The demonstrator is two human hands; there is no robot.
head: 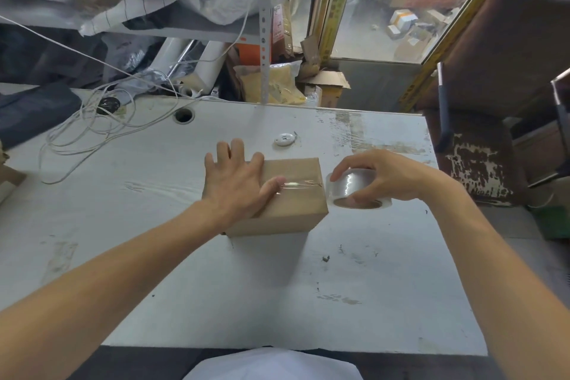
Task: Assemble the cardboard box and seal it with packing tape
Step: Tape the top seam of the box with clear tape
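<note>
Cardboard box point(290, 194), mid-table, is pressed flat by the left hand point(236, 183) so its flaps stay closed; the clear tape roll point(359, 190), just beside, is gripped by the right hand point(385, 176).

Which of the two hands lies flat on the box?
The left hand lies flat on the box, its thumb on the tape strip. The right hand instead grips the tape roll beside the box.

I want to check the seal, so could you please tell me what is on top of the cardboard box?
On the cardboard box the left hand lies flat, thumb on a clear tape strip running to the roll in the right hand. The seam under the hand is covered.
</note>
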